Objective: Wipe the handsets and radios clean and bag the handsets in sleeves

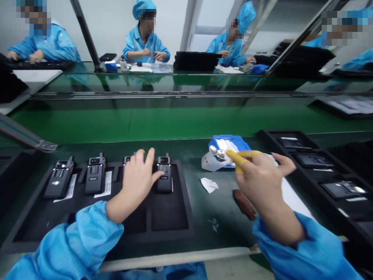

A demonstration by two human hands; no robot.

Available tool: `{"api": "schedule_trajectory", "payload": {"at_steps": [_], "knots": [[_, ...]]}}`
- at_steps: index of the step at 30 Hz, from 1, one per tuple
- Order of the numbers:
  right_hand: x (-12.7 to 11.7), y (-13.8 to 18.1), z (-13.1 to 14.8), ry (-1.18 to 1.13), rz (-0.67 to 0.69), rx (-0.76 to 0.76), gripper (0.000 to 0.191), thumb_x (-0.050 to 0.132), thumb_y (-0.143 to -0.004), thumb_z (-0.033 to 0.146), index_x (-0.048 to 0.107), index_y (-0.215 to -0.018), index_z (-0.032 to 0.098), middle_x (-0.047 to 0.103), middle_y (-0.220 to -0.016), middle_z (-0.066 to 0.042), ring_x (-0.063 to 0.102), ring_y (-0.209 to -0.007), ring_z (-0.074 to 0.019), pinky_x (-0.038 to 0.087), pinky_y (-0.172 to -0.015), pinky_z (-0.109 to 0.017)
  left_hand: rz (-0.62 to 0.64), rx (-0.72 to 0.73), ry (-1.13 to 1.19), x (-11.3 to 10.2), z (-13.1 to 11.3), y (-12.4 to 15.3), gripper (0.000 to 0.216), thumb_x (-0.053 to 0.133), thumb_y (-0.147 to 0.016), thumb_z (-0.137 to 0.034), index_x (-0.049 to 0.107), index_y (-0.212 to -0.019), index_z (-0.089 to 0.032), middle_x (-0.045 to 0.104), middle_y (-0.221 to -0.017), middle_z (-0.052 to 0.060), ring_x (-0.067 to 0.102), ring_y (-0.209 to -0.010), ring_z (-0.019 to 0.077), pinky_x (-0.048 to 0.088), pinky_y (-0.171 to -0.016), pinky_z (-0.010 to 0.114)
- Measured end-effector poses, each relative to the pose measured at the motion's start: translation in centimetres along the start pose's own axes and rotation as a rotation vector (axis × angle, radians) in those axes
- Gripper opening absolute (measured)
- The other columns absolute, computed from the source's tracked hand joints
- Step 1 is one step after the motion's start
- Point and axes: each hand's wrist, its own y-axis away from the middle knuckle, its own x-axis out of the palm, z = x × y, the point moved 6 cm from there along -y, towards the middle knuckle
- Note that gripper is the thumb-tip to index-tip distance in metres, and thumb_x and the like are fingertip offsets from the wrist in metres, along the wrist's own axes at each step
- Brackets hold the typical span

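My left hand [136, 175], fingers spread, hovers over a row of black handheld radios in a black foam tray [185, 229]. It partly hides one radio, and its thumb overlaps the radio [164, 177] on the right. Two further radios, one at far left [58, 181] and one beside it [95, 175], lie with white labels next to them. My right hand [259, 175] wears yellow finger covers; its covered fingers are pinched together at the metal top of a whitish bottle [211, 161]. Anything between those fingertips is hidden.
A blue bin [243, 142] with white wipes stands behind the bottle. A crumpled white wipe [209, 185] and a brown object [244, 204] lie nearer. Another black tray [311, 186] with dark devices is on the right. Several co-workers sit across the green belt [145, 120].
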Motion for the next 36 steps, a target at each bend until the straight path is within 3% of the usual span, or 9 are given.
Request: {"api": "schedule_trajectory", "payload": {"at_steps": [3,6,10,13,18,21,24,29,36], "knots": [[-1.8,-0.9,2.1,-0.018,-0.082,-0.103,0.023,0.047,-0.072,0.006,0.066,-0.067,0.019,0.059,-0.067,-0.001,0.049,-0.061,-0.0136,0.029,-0.081,-0.039,0.058,-0.166,-0.12,0.2,3.6,0.5,0.069,0.058,-0.081,-0.044,0.035,-0.138,-0.012,0.049,-0.122,0.023,0.057,-0.098,0.0365,0.048,-0.076,0.044],[-2.4,-2.3,4.9,-0.116,-0.083,-0.145,0.023,0.049,-0.072,0.005,0.068,-0.072,0.019,0.063,-0.072,-0.002,0.053,-0.064,-0.014,0.029,-0.084,-0.039,0.17,-0.26,-0.073,1.1,5.6,0.4,0.076,0.057,-0.081,-0.044,0.027,-0.141,-0.008,0.055,-0.112,0.023,0.058,-0.097,0.0365,0.047,-0.077,0.044],[-2.1,-4.0,8.4,-0.285,-0.041,-0.155,0.032,0.047,-0.07,0.0,0.069,-0.083,0.019,0.066,-0.078,-0.002,0.055,-0.069,-0.0136,0.027,-0.089,-0.039,0.192,-0.277,0.228,1.3,6.3,1.0,0.085,0.064,-0.072,-0.026,0.02,-0.143,-0.007,0.06,-0.106,0.017,0.058,-0.102,0.0329,0.046,-0.086,0.042],[-1.7,-4.6,10.5,-0.371,-0.009,-0.197,0.035,0.046,-0.069,-0.001,0.069,-0.086,0.019,0.066,-0.078,-0.002,0.056,-0.07,-0.0136,0.026,-0.09,-0.04,0.147,-0.306,0.55,1.1,6.9,3.0,0.091,0.065,-0.064,-0.026,0.02,-0.143,-0.011,0.06,-0.113,0.013,0.058,-0.106,0.0285,0.046,-0.09,0.04],[-1.3,-4.3,14.1,-0.541,0.054,-0.259,0.028,0.05,-0.074,0.003,0.068,-0.083,0.022,0.067,-0.083,-0.001,0.057,-0.075,-0.0126,0.028,-0.091,-0.039,0.03,-0.196,0.749,-0.1,7.0,6.6,0.07,0.059,-0.064,-0.022,0.04,-0.131,-0.017,0.054,-0.113,0.01,0.058,-0.104,0.0242,0.047,-0.091,0.04],[-1.6,-4.1,16.2,-0.673,0.066,-0.266,0.033,0.048,-0.077,0.002,0.068,-0.093,0.024,0.067,-0.085,0.0,0.058,-0.076,-0.0112,0.028,-0.093,-0.039,0.005,-0.128,0.782,-0.7,6.6,8.1,0.058,0.054,-0.064,-0.013,0.047,-0.122,-0.019,0.051,-0.114,0.009,0.056,-0.107,0.0222,0.048,-0.091,0.037],[-2.4,-3.9,18.1,-0.791,0.06,-0.305,0.037,0.045,-0.08,0.003,0.067,-0.101,0.024,0.067,-0.085,0.0,0.058,-0.076,-0.0105,0.027,-0.093,-0.04,-0.027,-0.069,0.797,-1.2,6.3,9.0,0.061,0.052,-0.061,-0.007,0.045,-0.12,-0.021,0.052,-0.118,0.008,0.055,-0.111,0.0216,0.047,-0.095,0.036],[-3.3,-3.4,20.7,-0.843,0.023,-0.411,0.033,0.042,-0.087,0.007,0.068,-0.098,0.024,0.069,-0.082,0.004,0.056,-0.074,-0.0098,0.023,-0.097,-0.041,-0.034,-0.023,0.815,-1.5,6.4,9.4,0.061,0.05,-0.059,-0.005,0.045,-0.117,-0.021,0.055,-0.115,0.007,0.054,-0.111,0.021,0.047,-0.095,0.035],[-3.1,-3.3,20.6,-0.798,0.004,-0.389,0.032,0.04,-0.088,0.006,0.068,-0.085,0.019,0.069,-0.076,0.003,0.057,-0.071,-0.0096,0.022,-0.098,-0.04,-0.047,-0.033,0.833,-1.5,7.0,9.6,0.063,0.052,-0.061,-0.005,0.043,-0.121,-0.022,0.052,-0.117,0.008,0.053,-0.112,0.0221,0.047,-0.094,0.037]]}}
